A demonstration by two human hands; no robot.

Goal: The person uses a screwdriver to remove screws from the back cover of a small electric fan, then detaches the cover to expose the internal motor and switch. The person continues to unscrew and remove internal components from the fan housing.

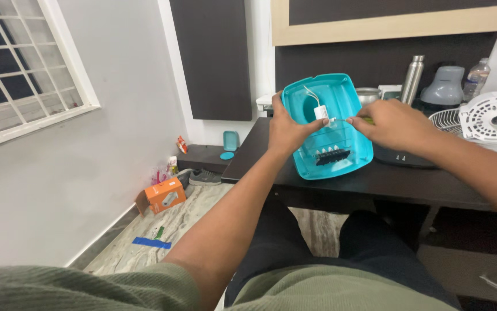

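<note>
I see my left hand (pixel 286 129) clamped on the teal housing (pixel 340 95) while my right hand (pixel 392 124) pinches a green-handled tool (pixel 367 121) at its white part (pixel 321 112).

Home room: shoes (pixel 205 177) on floor, barred window (pixel 12 63).

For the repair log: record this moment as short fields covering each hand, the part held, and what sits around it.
left hand: grips the left edge of the teal plastic base cover, tilted up on the dark desk
right hand: holds a green-handled screwdriver, its tip at the small white capacitor inside the cover
cover interior: white wires, black terminal strip
on desk: steel bottle, white fan grille, clear plastic bottle
on floor: orange box, blue tape strip, grey shoe
</note>
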